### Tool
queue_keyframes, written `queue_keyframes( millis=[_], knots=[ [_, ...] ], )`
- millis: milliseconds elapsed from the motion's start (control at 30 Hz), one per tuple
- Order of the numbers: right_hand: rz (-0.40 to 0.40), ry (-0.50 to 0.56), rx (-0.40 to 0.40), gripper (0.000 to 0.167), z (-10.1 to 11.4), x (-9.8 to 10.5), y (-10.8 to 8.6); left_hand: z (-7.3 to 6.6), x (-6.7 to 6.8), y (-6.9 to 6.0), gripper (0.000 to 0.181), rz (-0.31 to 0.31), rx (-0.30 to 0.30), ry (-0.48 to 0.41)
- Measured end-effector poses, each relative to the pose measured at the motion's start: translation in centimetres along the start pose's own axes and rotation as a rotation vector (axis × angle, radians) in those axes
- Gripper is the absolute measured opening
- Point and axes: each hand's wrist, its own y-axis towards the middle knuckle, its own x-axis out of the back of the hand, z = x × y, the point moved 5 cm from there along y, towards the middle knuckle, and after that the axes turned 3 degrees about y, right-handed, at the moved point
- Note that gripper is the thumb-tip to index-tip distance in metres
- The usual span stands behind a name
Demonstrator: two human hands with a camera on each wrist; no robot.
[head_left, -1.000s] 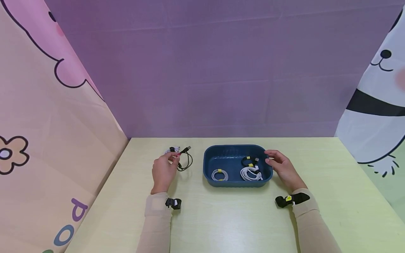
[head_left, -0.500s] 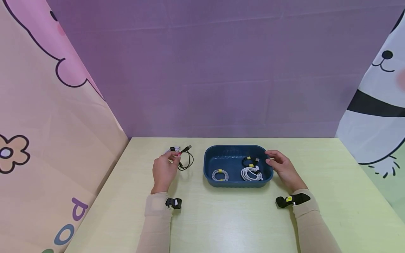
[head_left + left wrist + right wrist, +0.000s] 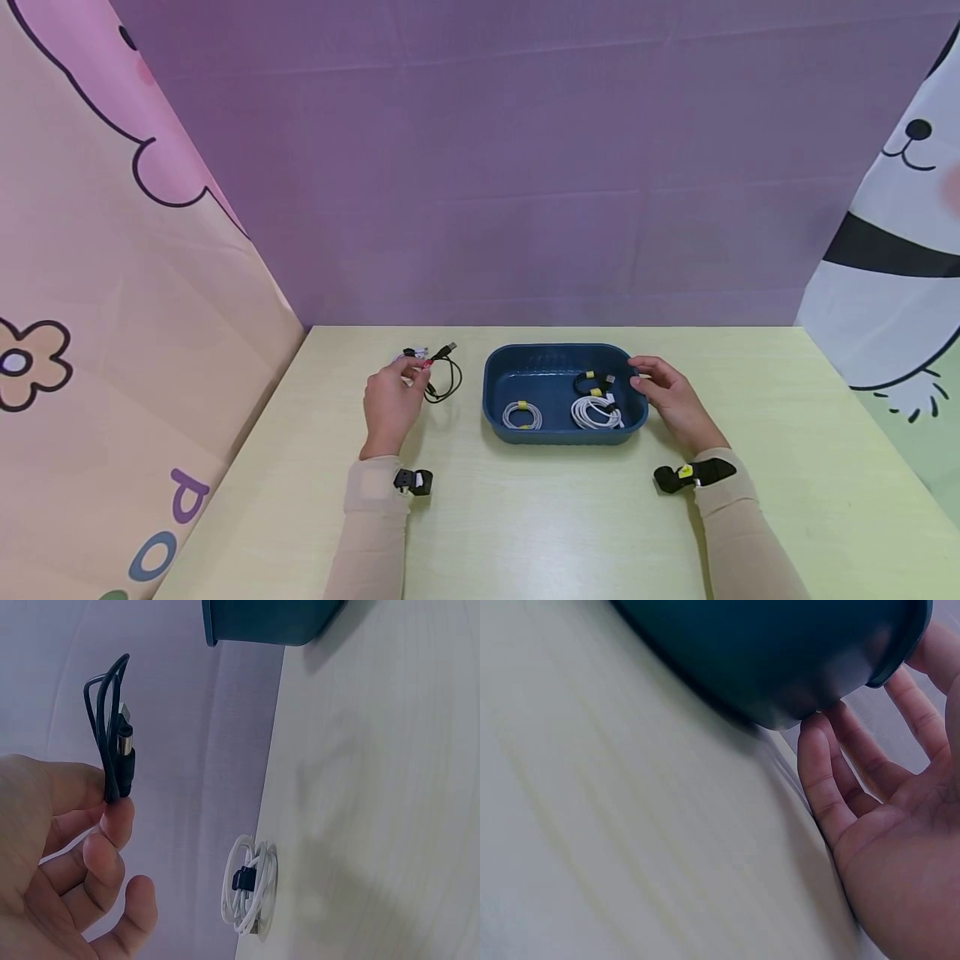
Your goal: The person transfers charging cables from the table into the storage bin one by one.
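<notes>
In the head view my left hand (image 3: pixel 392 408) pinches a coiled black USB cable (image 3: pixel 453 379) between thumb and fingertips, raised above the table. A red tie shows on it at the fingertips. From the left wrist, the black loops and a metal plug stand up from the pinch. My right hand (image 3: pixel 675 407) holds the right end of a blue plastic basket (image 3: pixel 558 436), thumb at the rim and other fingers against the outer wall. Inside the basket lie a grey coiled cable (image 3: pixel 534 414), a white coiled cable (image 3: pixel 583 417) and a small black coiled cable (image 3: pixel 580 381).
Behind my left hand a white coiled cable (image 3: pixel 262 892) with a black tie rests on the pale table (image 3: pixel 540 533). A purple backdrop (image 3: pixel 525 167) rises at the table's far edge, with printed cloths on both sides.
My left hand has shifted very slightly right with the black USB cable. The right hand and the basket stay where they were.
</notes>
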Motion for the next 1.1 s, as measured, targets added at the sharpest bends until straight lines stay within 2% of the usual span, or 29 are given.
queue_keyframes(
  millis=[167, 500, 1100],
  knots=[
    [0.000, 0.003, 0.001, 0.051, -0.02, 0.00, 0.04, -0.13, -0.07, -0.01, 0.014, -0.002, -0.010, -0.010],
    [0.003, 0.012, 0.006, 0.052, -0.07, -0.03, 0.06, -0.19, -0.23, 0.01, 0.014, 0.007, 0.015, -0.012],
    [0.000, 0.003, -0.002, 0.052, -0.13, 0.03, 0.06, -0.86, -0.68, -0.09, 0.016, 0.009, -0.008, -0.018]
  ],
)
